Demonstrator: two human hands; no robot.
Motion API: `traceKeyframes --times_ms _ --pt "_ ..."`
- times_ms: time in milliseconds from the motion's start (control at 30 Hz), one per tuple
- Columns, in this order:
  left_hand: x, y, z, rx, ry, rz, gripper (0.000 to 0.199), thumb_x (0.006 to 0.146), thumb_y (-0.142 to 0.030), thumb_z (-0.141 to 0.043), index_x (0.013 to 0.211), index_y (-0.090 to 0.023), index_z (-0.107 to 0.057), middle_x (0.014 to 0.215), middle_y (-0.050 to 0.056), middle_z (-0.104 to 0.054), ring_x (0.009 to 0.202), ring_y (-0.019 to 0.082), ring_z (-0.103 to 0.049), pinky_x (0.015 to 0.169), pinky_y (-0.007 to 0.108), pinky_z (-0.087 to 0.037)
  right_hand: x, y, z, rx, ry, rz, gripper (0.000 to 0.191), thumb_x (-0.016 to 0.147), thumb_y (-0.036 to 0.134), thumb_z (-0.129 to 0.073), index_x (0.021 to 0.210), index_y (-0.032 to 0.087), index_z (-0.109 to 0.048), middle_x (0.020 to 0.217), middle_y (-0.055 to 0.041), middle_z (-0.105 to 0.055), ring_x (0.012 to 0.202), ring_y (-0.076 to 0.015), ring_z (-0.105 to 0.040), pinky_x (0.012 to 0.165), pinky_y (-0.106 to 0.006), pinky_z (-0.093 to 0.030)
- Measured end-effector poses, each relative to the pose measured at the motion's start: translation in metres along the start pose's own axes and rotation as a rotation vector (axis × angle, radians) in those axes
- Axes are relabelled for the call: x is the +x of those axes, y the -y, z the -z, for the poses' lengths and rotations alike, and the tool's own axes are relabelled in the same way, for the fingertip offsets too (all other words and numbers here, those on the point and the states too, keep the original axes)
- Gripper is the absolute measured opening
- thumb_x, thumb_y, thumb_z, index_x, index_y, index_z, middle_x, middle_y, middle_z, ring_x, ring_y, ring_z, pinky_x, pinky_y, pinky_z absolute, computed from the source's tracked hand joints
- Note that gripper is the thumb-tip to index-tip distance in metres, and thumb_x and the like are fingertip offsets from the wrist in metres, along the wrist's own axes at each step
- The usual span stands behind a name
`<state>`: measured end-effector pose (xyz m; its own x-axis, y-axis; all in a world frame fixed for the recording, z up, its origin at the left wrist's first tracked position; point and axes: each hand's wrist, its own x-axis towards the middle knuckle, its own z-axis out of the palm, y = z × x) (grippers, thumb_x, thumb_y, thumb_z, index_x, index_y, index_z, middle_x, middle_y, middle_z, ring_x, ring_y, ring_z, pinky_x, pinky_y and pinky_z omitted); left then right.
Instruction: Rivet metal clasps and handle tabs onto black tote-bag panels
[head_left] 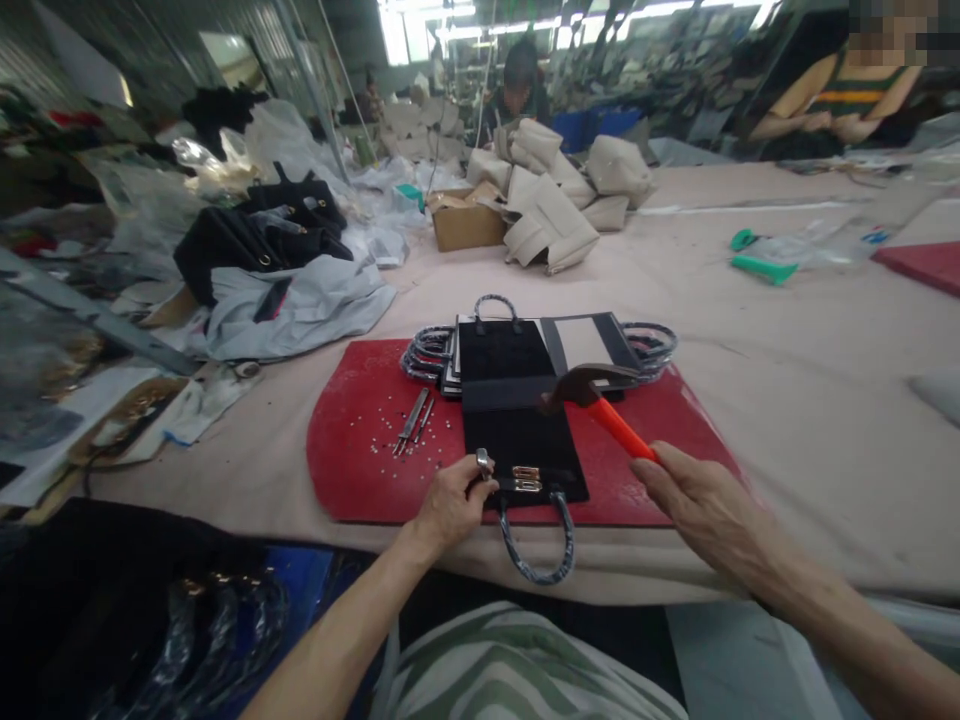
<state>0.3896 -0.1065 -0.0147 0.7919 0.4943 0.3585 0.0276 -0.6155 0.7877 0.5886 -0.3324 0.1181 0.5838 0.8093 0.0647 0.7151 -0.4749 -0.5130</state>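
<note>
A black bag panel (pixel 514 430) lies flat on a red board (pixel 345 430), its wrapped handle (pixel 536 578) hanging past the near edge. Two gold-coloured buckle pieces (pixel 526 480) sit near the panel's front end. My left hand (pixel 454 500) is closed around a short metal punch (pixel 482 460), held upright at the panel's front left corner; its lower end is hidden by the fingers. My right hand (pixel 686 490) grips a hammer (pixel 619 425) by its orange handle, with the head raised above the panel.
Metal hand tools (pixel 412 420) lie among small bits on the board's left. More bag panels (pixel 589 340) with wrapped handles are stacked behind. A cardboard box (pixel 469 225), beige pieces (pixel 551 215), black bags (pixel 262 235) and green tape dispensers (pixel 763 268) stand farther back. Co-workers sit beyond.
</note>
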Motion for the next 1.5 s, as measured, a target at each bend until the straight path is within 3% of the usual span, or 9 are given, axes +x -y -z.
traceKeyframes --times_ms 133,267,333,433,633,867,1100,1333,1500 --pt "-0.001 0.003 0.001 0.003 -0.008 -0.046 0.014 0.090 -0.015 -0.061 0.103 -0.019 -0.066 0.104 0.008 -0.075 0.096 0.021 -0.074 0.087 0.033 -0.061 -0.010 -0.069 -0.019 -0.024 0.044 -0.261 0.037 0.097 0.045 -0.031 0.068 0.026 -0.043 0.054 -0.0009 -0.052 0.050 -0.0179 -0.050 0.053 -0.031 -0.037" --pt "-0.002 0.004 0.004 0.013 -0.027 -0.134 0.015 0.090 -0.014 -0.061 0.104 -0.019 -0.066 0.106 0.009 -0.075 0.097 0.020 -0.074 0.087 0.031 -0.062 -0.020 -0.103 -0.037 -0.359 -0.087 -0.240 0.032 0.095 0.036 -0.036 0.083 0.019 -0.059 0.075 -0.0121 -0.063 0.067 -0.0256 -0.058 0.063 -0.038 -0.042" --pt "-0.003 0.004 0.004 0.030 -0.029 -0.182 0.016 0.091 -0.014 -0.062 0.105 -0.019 -0.065 0.108 0.009 -0.075 0.100 0.020 -0.074 0.088 0.031 -0.062 -0.019 -0.100 -0.046 -0.372 -0.162 -0.151 0.033 0.096 0.035 -0.039 0.103 0.015 -0.064 0.102 -0.0185 -0.065 0.089 -0.0304 -0.060 0.076 -0.043 -0.047" --pt "-0.005 0.006 0.004 0.046 -0.054 -0.236 0.014 0.090 -0.014 -0.063 0.104 -0.019 -0.065 0.107 0.010 -0.076 0.101 0.021 -0.075 0.090 0.032 -0.063 -0.011 -0.081 -0.066 -0.238 -0.219 0.058 0.032 0.097 0.030 -0.045 0.119 0.016 -0.063 0.124 -0.0171 -0.062 0.111 -0.0306 -0.057 0.093 -0.046 -0.045" --pt "-0.005 0.006 0.006 0.062 -0.090 -0.104 0.008 0.092 -0.019 -0.061 0.099 -0.019 -0.066 0.104 0.009 -0.077 0.098 0.022 -0.076 0.087 0.036 -0.065 0.004 -0.048 -0.109 -0.024 -0.154 0.153 0.024 0.091 0.023 -0.059 0.113 0.018 -0.065 0.122 -0.0127 -0.064 0.111 -0.0294 -0.056 0.093 -0.047 -0.041" --pt "-0.006 -0.001 0.009 0.111 0.030 -0.313 0.009 0.092 -0.014 -0.063 0.098 -0.019 -0.068 0.110 0.011 -0.077 0.103 0.022 -0.075 0.090 0.035 -0.064 0.002 -0.050 -0.115 0.064 -0.196 0.132 0.022 0.088 0.021 -0.064 0.111 0.019 -0.065 0.121 -0.0107 -0.065 0.113 -0.0288 -0.054 0.096 -0.046 -0.039" --pt "-0.015 -0.004 0.008 -0.052 -0.161 0.186 0.015 0.096 -0.027 -0.063 0.103 -0.017 -0.070 0.110 0.010 -0.077 0.099 0.022 -0.075 0.088 0.035 -0.065 0.003 -0.054 -0.111 0.134 -0.148 0.155 0.028 0.087 0.023 -0.065 0.114 0.020 -0.063 0.123 -0.0122 -0.064 0.114 -0.0312 -0.053 0.097 -0.048 -0.039" --pt "0.015 -0.038 -0.035 -0.253 -0.085 0.224 0.013 0.090 -0.028 -0.070 0.095 -0.016 -0.071 0.108 0.011 -0.077 0.101 0.024 -0.075 0.093 0.040 -0.064 0.004 -0.059 -0.109 0.162 -0.088 0.192 0.035 0.085 0.023 -0.068 0.118 0.018 -0.058 0.124 -0.0144 -0.063 0.113 -0.0327 -0.052 0.099 -0.051 -0.037" --pt "0.031 -0.042 -0.060 -0.226 -0.005 0.149 0.010 0.089 -0.024 -0.069 0.096 -0.017 -0.070 0.109 0.010 -0.077 0.103 0.024 -0.074 0.095 0.041 -0.063 0.004 -0.061 -0.111 0.172 -0.102 0.211 0.031 0.089 0.028 -0.066 0.117 0.019 -0.057 0.123 -0.0138 -0.063 0.114 -0.0321 -0.053 0.098 -0.050 -0.037"
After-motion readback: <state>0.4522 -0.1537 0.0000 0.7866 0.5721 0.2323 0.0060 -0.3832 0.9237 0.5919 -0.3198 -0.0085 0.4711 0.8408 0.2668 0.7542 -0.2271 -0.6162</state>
